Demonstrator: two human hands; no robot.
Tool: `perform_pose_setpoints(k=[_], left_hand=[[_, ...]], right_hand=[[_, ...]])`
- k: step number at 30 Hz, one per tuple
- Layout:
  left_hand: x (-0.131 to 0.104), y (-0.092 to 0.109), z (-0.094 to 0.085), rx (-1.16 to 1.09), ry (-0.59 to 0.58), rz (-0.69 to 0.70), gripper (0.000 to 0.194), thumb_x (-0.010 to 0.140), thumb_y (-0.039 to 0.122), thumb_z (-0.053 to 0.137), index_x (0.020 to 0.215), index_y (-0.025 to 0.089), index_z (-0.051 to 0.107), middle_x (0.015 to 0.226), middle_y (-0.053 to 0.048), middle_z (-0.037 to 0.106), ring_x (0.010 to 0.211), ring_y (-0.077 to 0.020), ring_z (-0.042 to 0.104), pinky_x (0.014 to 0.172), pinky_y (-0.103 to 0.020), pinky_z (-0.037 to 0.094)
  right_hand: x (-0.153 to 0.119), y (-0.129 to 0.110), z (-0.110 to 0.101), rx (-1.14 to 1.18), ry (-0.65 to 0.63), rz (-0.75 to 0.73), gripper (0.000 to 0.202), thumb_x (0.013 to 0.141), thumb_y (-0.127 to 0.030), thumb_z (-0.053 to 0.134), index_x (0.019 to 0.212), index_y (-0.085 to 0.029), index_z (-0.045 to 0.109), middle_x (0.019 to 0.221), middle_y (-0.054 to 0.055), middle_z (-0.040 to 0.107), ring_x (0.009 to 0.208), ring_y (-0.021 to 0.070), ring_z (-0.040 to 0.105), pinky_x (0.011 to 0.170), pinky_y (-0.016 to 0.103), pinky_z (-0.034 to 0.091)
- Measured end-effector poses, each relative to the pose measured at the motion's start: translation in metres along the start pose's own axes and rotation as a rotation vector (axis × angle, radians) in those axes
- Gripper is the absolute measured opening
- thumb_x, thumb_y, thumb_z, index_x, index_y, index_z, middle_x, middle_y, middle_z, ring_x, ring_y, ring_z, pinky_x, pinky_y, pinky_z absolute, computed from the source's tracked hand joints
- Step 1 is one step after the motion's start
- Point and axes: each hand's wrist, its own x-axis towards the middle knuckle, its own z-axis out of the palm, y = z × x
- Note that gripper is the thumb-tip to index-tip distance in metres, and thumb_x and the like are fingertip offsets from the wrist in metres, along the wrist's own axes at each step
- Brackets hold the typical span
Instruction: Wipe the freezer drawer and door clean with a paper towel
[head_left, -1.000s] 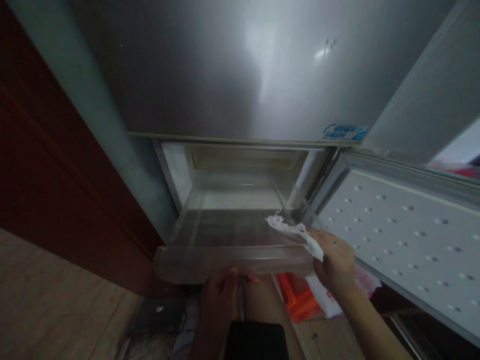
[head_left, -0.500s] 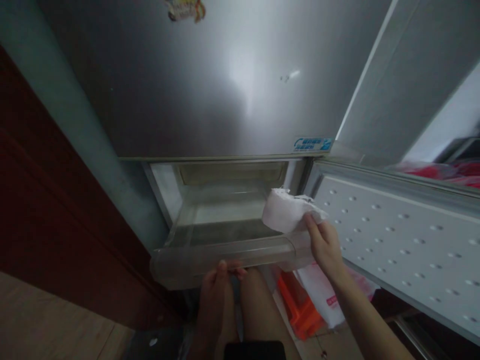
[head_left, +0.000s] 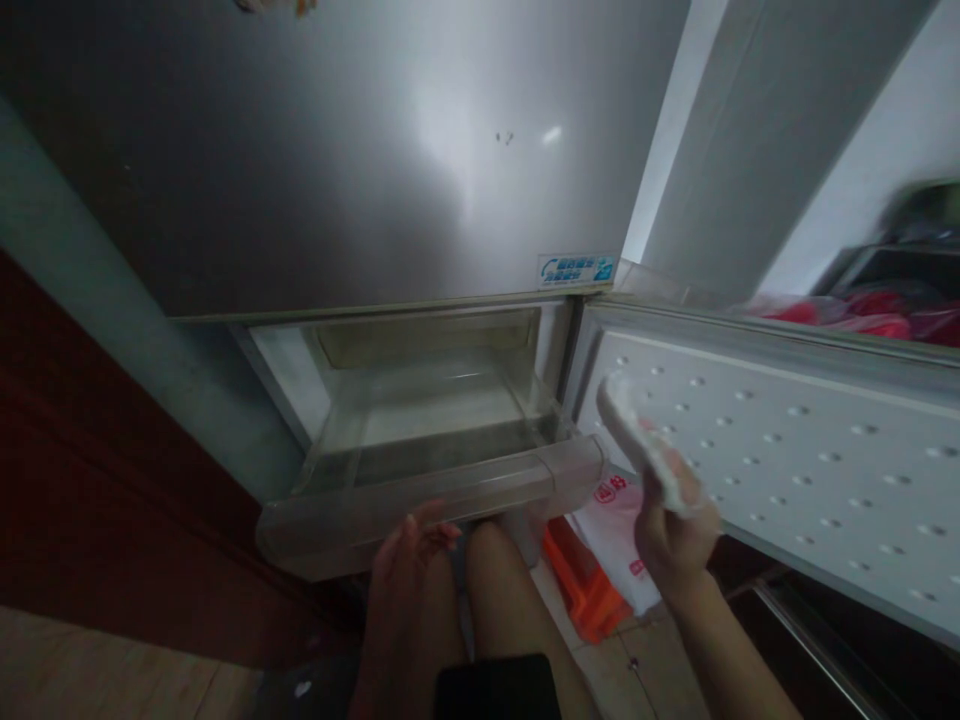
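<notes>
I have the grip of my right hand [head_left: 679, 535] clamped on a blurred white wipe [head_left: 632, 428], in front of the open door [head_left: 795, 450]. My left hand [head_left: 409, 555] is at the front of the pulled-out drawer [head_left: 510, 483]; I cannot tell whether its grip holds it.

a white bag [head_left: 616, 540] with red print rests against an orange bin [head_left: 589, 592] on tiled floor [head_left: 609, 662]

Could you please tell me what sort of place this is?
Probably a household room, at a refrigerator: its clear drawer is pulled out, its lower door stands open, and tiled floor shows below.
</notes>
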Motion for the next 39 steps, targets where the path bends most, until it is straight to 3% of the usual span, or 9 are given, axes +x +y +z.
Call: perform_pose_setpoints(k=[2, 5, 11, 14, 20, 24, 27, 32, 39], left_hand=[[-0.004, -0.002, 0.002, -0.042, 0.001, 0.005, 0.063, 0.058, 0.067, 0.077, 0.085, 0.010, 0.071, 0.064, -0.008, 0.071, 0.062, -0.0203, 0.066, 0.065, -0.032, 0.052], [-0.010, -0.005, 0.001, -0.062, -0.009, 0.039, 0.060, 0.063, 0.065, 0.075, 0.091, 0.012, 0.070, 0.066, -0.006, 0.071, 0.063, -0.0181, 0.065, 0.063, -0.029, 0.051], [-0.016, -0.006, -0.003, -0.059, 0.019, 0.061, 0.059, 0.066, 0.062, 0.075, 0.096, 0.012, 0.068, 0.069, -0.005, 0.071, 0.063, -0.0170, 0.065, 0.063, -0.028, 0.051], [-0.015, -0.005, -0.001, -0.071, 0.009, 0.069, 0.056, 0.068, 0.059, 0.075, 0.096, 0.012, 0.068, 0.069, -0.006, 0.071, 0.066, -0.0169, 0.066, 0.063, -0.027, 0.051], [-0.010, -0.002, 0.001, -0.104, 0.020, 0.037, 0.059, 0.059, 0.060, 0.081, 0.090, 0.012, 0.071, 0.067, -0.006, 0.072, 0.062, -0.0164, 0.065, 0.061, -0.027, 0.052], [-0.011, 0.000, 0.003, -0.123, 0.053, 0.043, 0.055, 0.056, 0.061, 0.082, 0.082, 0.012, 0.073, 0.067, -0.006, 0.073, 0.063, -0.0158, 0.066, 0.062, -0.025, 0.051], [-0.013, -0.001, 0.002, -0.126, 0.101, 0.058, 0.051, 0.059, 0.060, 0.081, 0.081, 0.014, 0.074, 0.067, -0.005, 0.073, 0.064, -0.0140, 0.065, 0.064, -0.022, 0.051], [-0.010, -0.003, -0.008, -0.005, 0.112, 0.024, 0.052, 0.064, 0.062, 0.077, 0.088, 0.016, 0.077, 0.075, -0.005, 0.075, 0.070, -0.0148, 0.067, 0.072, -0.023, 0.051], [-0.007, -0.011, -0.018, 0.101, 0.100, 0.078, 0.048, 0.073, 0.059, 0.071, 0.088, 0.014, 0.076, 0.081, -0.010, 0.076, 0.075, -0.0220, 0.069, 0.078, -0.034, 0.055]], right_hand=[[-0.013, -0.002, 0.012, 0.090, -0.175, -0.115, 0.052, 0.090, -0.008, 0.035, 0.141, -0.020, 0.044, 0.134, 0.013, 0.058, 0.131, 0.0244, 0.050, 0.102, 0.046, 0.046], [-0.025, -0.007, 0.026, 0.102, -0.313, -0.121, 0.063, 0.086, -0.004, 0.034, 0.146, -0.023, 0.036, 0.147, 0.010, 0.046, 0.143, 0.0248, 0.034, 0.113, 0.057, 0.032], [-0.020, -0.010, 0.024, 0.045, -0.295, -0.030, 0.063, 0.084, -0.009, 0.043, 0.145, -0.025, 0.040, 0.148, 0.010, 0.044, 0.134, 0.0274, 0.043, 0.105, 0.051, 0.039], [-0.010, -0.007, 0.021, -0.050, -0.345, -0.028, 0.062, 0.082, -0.008, 0.046, 0.143, -0.021, 0.043, 0.150, 0.011, 0.041, 0.126, 0.0301, 0.045, 0.099, 0.051, 0.042], [0.003, -0.005, 0.012, -0.270, -0.472, -0.109, 0.049, 0.084, -0.008, 0.050, 0.131, -0.020, 0.057, 0.137, 0.005, 0.057, 0.107, 0.0302, 0.050, 0.082, 0.045, 0.047], [-0.003, 0.001, 0.006, -0.302, -0.456, -0.116, 0.047, 0.087, -0.010, 0.049, 0.133, -0.019, 0.055, 0.138, 0.005, 0.056, 0.119, 0.0311, 0.049, 0.093, 0.049, 0.045], [-0.010, 0.001, 0.007, -0.294, -0.463, -0.078, 0.055, 0.087, -0.007, 0.044, 0.141, -0.020, 0.046, 0.146, 0.006, 0.048, 0.135, 0.0308, 0.040, 0.109, 0.056, 0.034], [-0.018, -0.026, 0.019, -0.166, -0.492, -0.019, 0.076, 0.081, 0.000, 0.036, 0.151, -0.029, 0.027, 0.153, 0.002, 0.037, 0.145, 0.0254, 0.027, 0.117, 0.057, 0.023], [-0.014, -0.096, 0.048, -0.076, -0.543, -0.124, 0.064, 0.087, -0.008, 0.037, 0.149, -0.022, 0.033, 0.154, 0.002, 0.036, 0.145, 0.0249, 0.026, 0.119, 0.052, 0.015]])
